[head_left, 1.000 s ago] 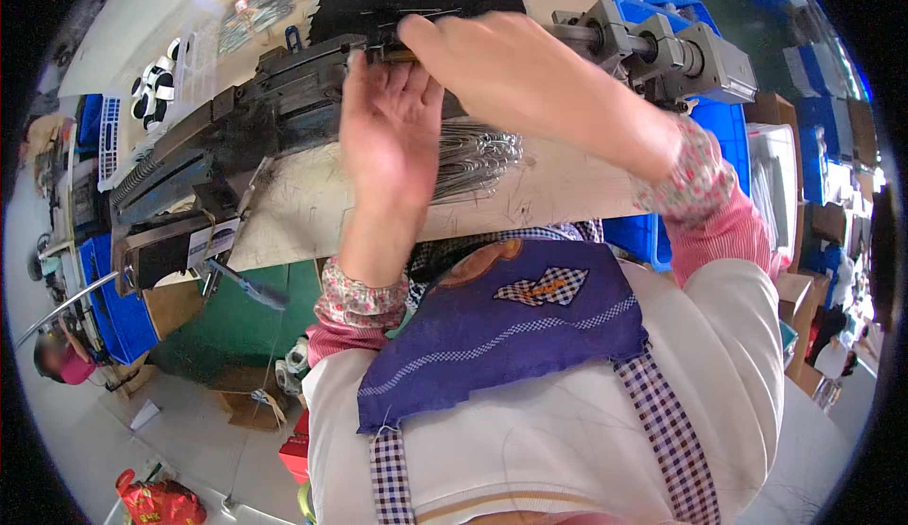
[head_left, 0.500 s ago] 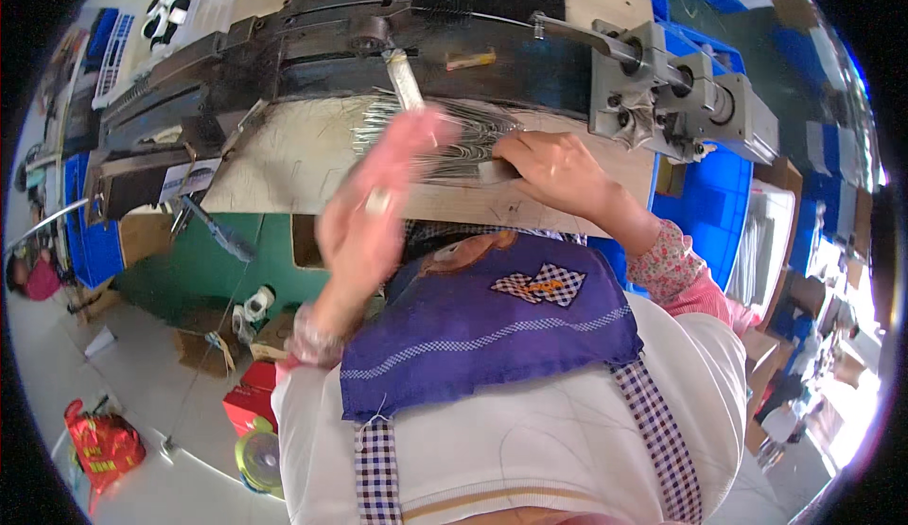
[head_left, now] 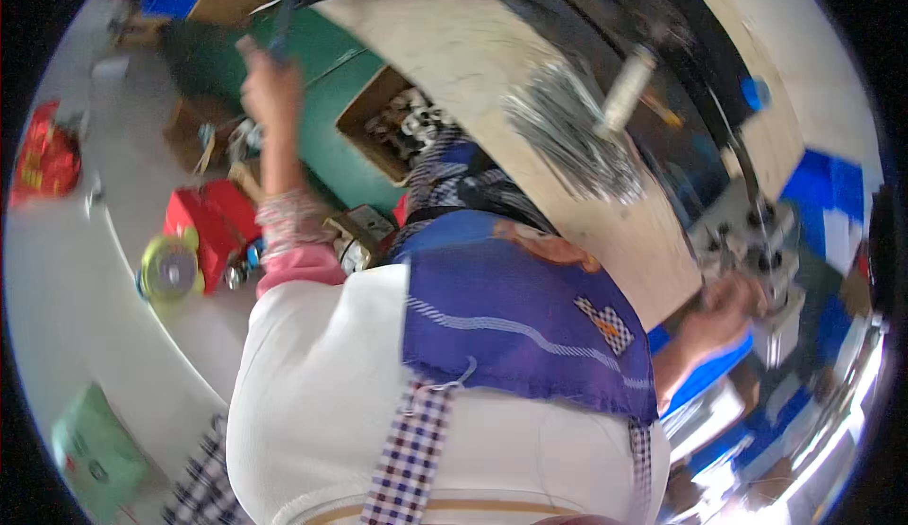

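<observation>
My left hand (head_left: 270,95) is out at the left, off the table's end, with its fingers closed round the blue-wrapped handle (head_left: 281,35) of a lever. The lever runs up to the bench machine (head_left: 544,9). Blurred by motion, my right hand (head_left: 721,315) is at the grey metal clamp block (head_left: 747,241) at the right end of the machine; its fingers are too smeared to read. Between my hands, a bundle of thin bent metal wires (head_left: 572,132) lies on the wooden tabletop (head_left: 445,47). Above the wires stands a pale-wrapped lever handle (head_left: 627,90).
Beneath the table, a cardboard box (head_left: 374,99) holds small white and dark parts. A red box (head_left: 208,232) and a green round fan-like thing (head_left: 172,268) stand on the floor at left. Blue bins (head_left: 714,369) are beside the table's right end.
The view has turned. My left hand has gone from the wires out to the blue-wrapped handle and closed on it. My right hand has left the wires for the clamp block.
</observation>
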{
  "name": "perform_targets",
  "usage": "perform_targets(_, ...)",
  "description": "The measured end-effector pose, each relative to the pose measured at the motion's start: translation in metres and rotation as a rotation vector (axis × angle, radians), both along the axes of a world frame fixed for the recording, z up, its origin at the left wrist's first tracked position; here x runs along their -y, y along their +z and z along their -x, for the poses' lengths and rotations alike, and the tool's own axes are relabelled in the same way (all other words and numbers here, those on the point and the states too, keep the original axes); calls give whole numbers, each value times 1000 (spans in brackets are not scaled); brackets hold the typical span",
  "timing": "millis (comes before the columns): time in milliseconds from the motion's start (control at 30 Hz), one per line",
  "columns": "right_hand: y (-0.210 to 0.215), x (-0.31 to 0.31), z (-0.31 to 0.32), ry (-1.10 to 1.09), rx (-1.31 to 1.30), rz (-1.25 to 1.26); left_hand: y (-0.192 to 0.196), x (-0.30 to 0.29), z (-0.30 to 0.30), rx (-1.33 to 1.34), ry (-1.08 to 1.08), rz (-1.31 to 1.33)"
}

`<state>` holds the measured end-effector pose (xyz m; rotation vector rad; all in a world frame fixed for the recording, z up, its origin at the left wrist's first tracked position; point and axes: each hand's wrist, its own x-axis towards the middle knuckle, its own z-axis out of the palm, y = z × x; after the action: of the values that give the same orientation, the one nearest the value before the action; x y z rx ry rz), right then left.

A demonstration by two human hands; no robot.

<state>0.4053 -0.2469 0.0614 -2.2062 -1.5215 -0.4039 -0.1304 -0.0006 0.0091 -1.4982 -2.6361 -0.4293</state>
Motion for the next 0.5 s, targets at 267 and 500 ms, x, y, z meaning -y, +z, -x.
perform_targets(267, 110, -39, 0, 501, -608, -14, 105, 86, -215, 691, -1431, -560)
perform_targets(500, 100, -117, 68, 894, -423, -35, 78, 124, -246, 1257, -1313, -72)
